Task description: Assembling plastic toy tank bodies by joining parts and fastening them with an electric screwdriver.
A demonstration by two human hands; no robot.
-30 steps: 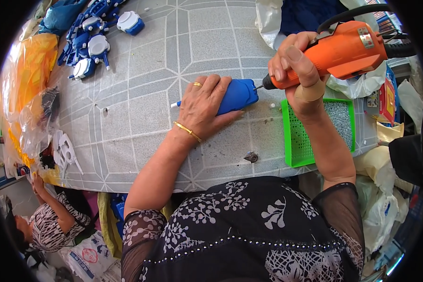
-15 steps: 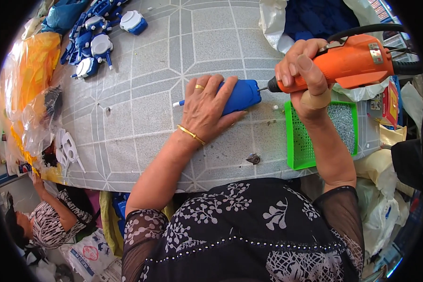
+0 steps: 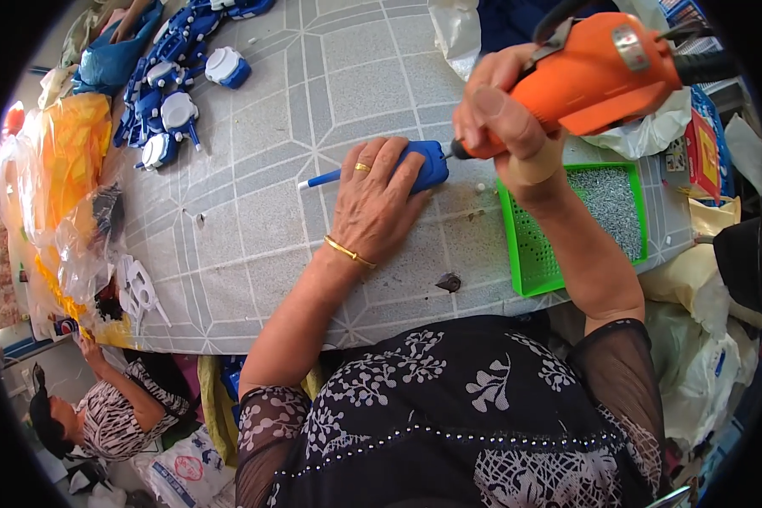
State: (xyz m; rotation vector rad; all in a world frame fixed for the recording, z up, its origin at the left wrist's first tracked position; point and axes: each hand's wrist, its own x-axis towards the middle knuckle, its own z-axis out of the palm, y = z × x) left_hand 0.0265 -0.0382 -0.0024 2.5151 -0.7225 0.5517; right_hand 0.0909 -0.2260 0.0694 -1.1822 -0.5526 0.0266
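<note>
My left hand (image 3: 374, 193) is closed over a blue plastic part (image 3: 433, 166) and holds it against the table. A thin blue rod with a white tip sticks out from under that hand on its left side; whether it joins the blue part is hidden. My right hand (image 3: 508, 114) grips an orange electric screwdriver (image 3: 597, 72), tilted with its rear end up to the right. Its black nose and short bit point left at the blue part's right end. Whether the bit touches is hard to tell.
A green tray (image 3: 517, 254) holds many small screws (image 3: 605, 207). Blue-and-white assemblies (image 3: 178, 110) lie at the far left, near yellow plastic bags (image 3: 76, 144) and white plastic pieces (image 3: 140, 292). A small dark object (image 3: 449, 282) rests nearby. Another person (image 3: 114, 406) sits at lower left.
The screwdriver's rear end has tilted up and its nose has shifted left with my right hand. More of the blue rod shows left of my left hand. The whole view has shifted slightly.
</note>
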